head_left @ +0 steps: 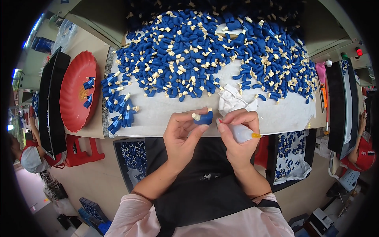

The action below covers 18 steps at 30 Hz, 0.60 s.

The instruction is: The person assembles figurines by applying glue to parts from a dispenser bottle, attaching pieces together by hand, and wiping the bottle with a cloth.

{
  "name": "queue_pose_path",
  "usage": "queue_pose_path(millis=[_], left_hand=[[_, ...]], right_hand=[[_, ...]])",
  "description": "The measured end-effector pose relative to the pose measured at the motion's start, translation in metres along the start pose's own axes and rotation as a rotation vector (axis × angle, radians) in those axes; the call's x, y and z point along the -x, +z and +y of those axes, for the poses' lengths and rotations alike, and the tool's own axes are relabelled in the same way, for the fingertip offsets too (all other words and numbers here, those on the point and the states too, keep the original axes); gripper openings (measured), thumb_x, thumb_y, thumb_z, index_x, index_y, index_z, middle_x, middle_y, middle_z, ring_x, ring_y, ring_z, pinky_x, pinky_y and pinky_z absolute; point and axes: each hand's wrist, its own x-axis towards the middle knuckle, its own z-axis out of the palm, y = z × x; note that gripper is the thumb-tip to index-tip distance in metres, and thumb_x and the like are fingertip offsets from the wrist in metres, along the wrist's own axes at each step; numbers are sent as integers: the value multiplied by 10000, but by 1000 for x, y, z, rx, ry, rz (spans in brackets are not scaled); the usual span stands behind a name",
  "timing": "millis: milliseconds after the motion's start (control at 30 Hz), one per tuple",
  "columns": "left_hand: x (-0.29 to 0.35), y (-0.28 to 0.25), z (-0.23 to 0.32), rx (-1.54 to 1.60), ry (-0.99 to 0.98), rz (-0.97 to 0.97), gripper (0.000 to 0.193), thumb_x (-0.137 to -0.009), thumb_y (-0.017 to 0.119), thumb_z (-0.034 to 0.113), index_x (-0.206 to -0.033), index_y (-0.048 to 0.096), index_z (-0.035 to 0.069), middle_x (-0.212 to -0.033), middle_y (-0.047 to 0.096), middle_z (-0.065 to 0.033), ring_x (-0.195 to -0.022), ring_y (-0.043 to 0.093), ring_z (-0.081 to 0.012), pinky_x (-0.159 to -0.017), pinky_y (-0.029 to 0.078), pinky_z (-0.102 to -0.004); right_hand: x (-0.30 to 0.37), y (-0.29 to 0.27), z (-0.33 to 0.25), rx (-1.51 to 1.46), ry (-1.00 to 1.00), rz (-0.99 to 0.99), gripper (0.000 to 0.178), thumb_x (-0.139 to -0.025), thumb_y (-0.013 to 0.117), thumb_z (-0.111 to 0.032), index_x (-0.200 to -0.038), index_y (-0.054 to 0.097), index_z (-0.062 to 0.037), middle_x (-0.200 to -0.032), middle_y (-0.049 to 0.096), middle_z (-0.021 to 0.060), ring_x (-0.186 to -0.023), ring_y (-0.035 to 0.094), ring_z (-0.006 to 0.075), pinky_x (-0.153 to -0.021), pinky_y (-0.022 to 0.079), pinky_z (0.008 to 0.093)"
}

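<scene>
Left grip (181,133) pinched narrow, and it's holding a small curved dark-blue piece with cream ends (204,118) between thumb and fingers, just in from the near edge! Right grip (241,138) alongside, apart from it, wrapped around a translucent white squeeze bottle with a yellow end (241,133). Beneath them, the broad pale surface (154,114), and what a spread across it: a great heap of blue-and-cream pieces (177,59)! Left, a red oval tray with a scalloped rim (68,98); beyond the hands, a crumpled white cloth (233,99). Smallest, a red tip (219,121) at the right fingertips.
</scene>
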Motion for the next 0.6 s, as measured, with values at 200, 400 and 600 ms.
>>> queue_pose_path(millis=[200, 400, 600], left_hand=[[-1, 5, -5, -125, 169, 31, 210, -758, 530, -86, -946, 459, -22, -1035, 519, -188, -1079, 463, -297, -860, 429, -317], [-1, 2, -17, -357, 331, 39, 204, -708, 561, -112, -881, 502, -21, -1006, 530, -179, -1063, 470, -356, -834, 440, -359], [-1, 1, -21, -587, 490, 46, 216, -673, 583, -124, -837, 517, 0, -972, 539, -185, -989, 516, -384, -795, 467, -363]], right_hand=[[-5, 10, 1, -7, 12, 3, 255, -677, 579, 120, -799, 420, -37, -755, 493, 65, -697, 501, 104, -665, 416, 215], [0, 2, 5, 38, 72, -8, 248, -678, 562, 118, -784, 412, -49, -742, 487, 59, -668, 479, 100, -670, 408, 218], [6, -3, 12, 44, 43, -30, 241, -676, 565, 120, -787, 420, -38, -743, 482, 59, -675, 494, 101, -657, 416, 216]])
